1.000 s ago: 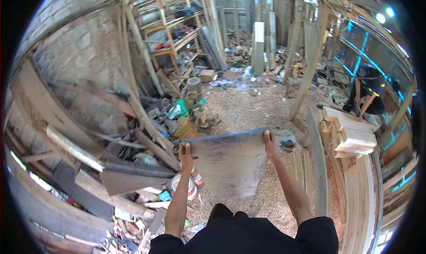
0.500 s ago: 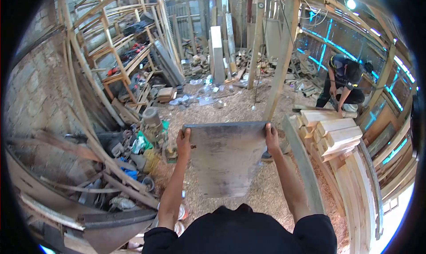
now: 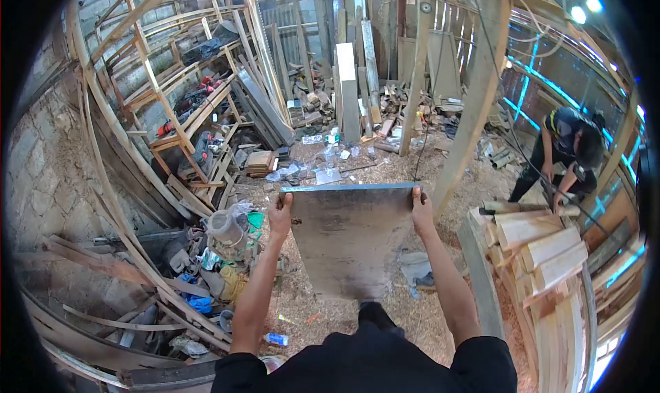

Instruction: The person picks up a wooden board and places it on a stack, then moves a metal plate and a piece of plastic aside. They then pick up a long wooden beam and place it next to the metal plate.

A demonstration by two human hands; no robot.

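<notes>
A wide, dark-stained wooden board [image 3: 350,238] is held out in front of my body, its far edge raised and its near end close to my waist. My left hand [image 3: 280,213] grips the far left corner, thumb on top. At the far right corner my right hand [image 3: 421,211] holds the same board, thumb also on the upper face. The fingers under the board are partly hidden. Below it, one dark shoe or leg [image 3: 377,317] shows on the sawdust floor [image 3: 330,328].
Cut timber [image 3: 543,249] is stacked at right, with a crouching person [image 3: 567,149] behind it. A wooden post [image 3: 474,97] stands ahead on the right. Scrap and a bucket [image 3: 225,228] crowd the left, below a wooden rack [image 3: 165,84]. A blue-labelled bottle [image 3: 276,339] lies near my feet.
The view has shifted forward and to the left, so the post, timber stack and crouching person appear further right. Both hands still hold the board, and a shoe or leg now shows beneath it.
</notes>
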